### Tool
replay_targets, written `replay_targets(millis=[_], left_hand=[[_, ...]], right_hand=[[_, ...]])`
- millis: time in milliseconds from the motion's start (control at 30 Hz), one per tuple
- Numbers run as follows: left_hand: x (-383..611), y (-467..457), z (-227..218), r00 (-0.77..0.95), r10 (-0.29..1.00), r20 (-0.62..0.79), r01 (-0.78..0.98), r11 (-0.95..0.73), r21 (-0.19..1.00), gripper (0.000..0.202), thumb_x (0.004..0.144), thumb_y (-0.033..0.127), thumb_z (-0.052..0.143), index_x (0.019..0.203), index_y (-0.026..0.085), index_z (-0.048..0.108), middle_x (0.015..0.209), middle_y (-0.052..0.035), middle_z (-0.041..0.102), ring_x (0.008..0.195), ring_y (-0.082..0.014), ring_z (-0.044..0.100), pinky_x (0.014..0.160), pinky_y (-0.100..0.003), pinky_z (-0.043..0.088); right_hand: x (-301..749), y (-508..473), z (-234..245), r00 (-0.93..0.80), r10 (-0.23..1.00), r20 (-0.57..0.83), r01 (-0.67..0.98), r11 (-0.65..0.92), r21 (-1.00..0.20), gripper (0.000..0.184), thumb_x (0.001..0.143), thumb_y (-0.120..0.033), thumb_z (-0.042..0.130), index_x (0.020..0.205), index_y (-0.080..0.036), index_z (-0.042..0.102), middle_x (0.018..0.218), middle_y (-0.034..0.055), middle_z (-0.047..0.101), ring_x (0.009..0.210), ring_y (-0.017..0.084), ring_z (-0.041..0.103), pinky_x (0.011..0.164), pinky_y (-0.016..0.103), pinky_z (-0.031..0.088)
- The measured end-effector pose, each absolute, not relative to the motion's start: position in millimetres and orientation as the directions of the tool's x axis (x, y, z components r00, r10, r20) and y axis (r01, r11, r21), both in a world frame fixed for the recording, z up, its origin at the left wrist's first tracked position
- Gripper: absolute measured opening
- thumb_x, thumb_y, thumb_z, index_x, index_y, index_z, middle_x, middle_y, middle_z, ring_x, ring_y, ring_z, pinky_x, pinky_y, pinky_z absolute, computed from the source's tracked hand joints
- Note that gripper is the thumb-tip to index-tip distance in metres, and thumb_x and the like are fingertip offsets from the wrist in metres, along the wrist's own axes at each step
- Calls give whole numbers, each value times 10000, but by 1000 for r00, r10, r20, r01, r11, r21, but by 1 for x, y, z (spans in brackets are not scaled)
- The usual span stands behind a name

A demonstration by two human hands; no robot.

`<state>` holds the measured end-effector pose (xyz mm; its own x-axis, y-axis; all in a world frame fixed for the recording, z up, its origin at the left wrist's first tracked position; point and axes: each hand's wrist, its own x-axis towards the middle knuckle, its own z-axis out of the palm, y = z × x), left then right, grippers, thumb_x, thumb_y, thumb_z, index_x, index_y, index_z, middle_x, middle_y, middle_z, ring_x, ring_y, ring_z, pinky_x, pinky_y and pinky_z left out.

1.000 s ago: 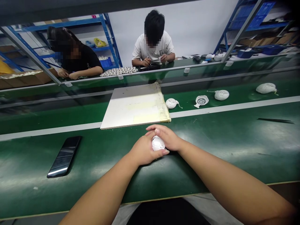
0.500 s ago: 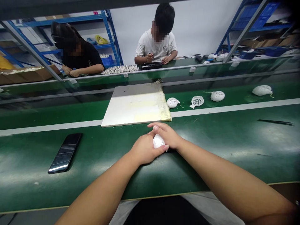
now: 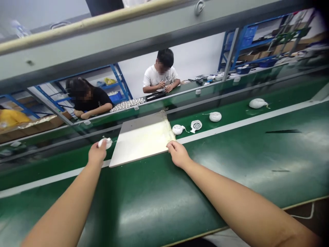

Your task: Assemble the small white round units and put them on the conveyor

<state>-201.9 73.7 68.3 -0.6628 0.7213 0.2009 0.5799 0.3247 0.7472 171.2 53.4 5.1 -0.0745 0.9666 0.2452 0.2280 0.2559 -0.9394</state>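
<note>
Pinching a rounded white shell (image 3: 108,142) in left hand (image 3: 97,154), right hand (image 3: 179,155) curled, grip unclear

Watching remotely, I see a smooth, deep-green tabletop (image 3: 144,199) with a pale grey strip (image 3: 221,129) along its far edge. In the left hand (image 3: 97,154) is a white, rounded plastic shell (image 3: 108,142). The flat rectangular board (image 3: 140,142) is creamy white, yellowish at its right edge. Past the tabletop's far edge, a round white plastic grille (image 3: 196,125) bears a web-like pattern of openings.
</note>
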Motion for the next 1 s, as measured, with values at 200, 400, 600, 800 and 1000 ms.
replay_targets(millis=[200, 400, 600, 800, 1000], left_hand=[[-211, 94, 81, -660, 708, 252, 711, 480, 514, 565, 736, 400, 686, 1151, 28, 591, 1262, -306, 563, 1298, -532, 416, 1038, -636, 336], [-34, 146, 70, 177, 940, 293, 893, -278, 352, 490, 892, 386, 543, 1279, 88, 571, 1386, -201, 534, 1349, -331, 441, 1178, -449, 273], [99, 185, 49, 494, 861, 124, 748, -493, 445, 604, 636, 169, 804, 1220, 200, 656, 1288, -129, 616, 1213, -310, 561, 1082, -381, 399], [68, 164, 74, 337, 925, 177, 694, -371, 617, 520, 902, 525, 561, 1230, 124, 608, 1175, -171, 655, 1039, -282, 632, 929, -393, 490], [13, 65, 74, 295, 955, -17, 424, -115, 899, 744, 945, 716, 254, 1101, 110, 656, 939, -130, 704, 769, -228, 654, 662, -336, 530]], right_hand=[[165, 55, 5, -115, 953, 280, 230, 300, -926, 233, 942, -291, 450, 818, -200, 625, 801, 18, 658, 784, 192, 591, 721, 290, 402], [165, 55, 6, -74, 960, 270, 165, 279, -946, 292, 968, -355, 429, 784, -198, 592, 742, 12, 620, 737, 185, 565, 690, 288, 387], [175, 56, 9, 91, 949, 301, 107, 291, -951, 299, 971, -407, 424, 792, -204, 551, 699, -6, 554, 661, 167, 518, 641, 288, 403], [187, 63, 15, 272, 777, 568, 338, 475, -812, 347, 853, -277, 560, 1187, -182, 555, 1200, 134, 595, 1134, 270, 560, 998, 426, 465], [182, 43, 21, -158, 813, 560, 374, 574, -728, 782, 789, -382, 712, 1466, -183, 375, 1455, 149, 477, 1350, 316, 442, 1167, 507, 325]])
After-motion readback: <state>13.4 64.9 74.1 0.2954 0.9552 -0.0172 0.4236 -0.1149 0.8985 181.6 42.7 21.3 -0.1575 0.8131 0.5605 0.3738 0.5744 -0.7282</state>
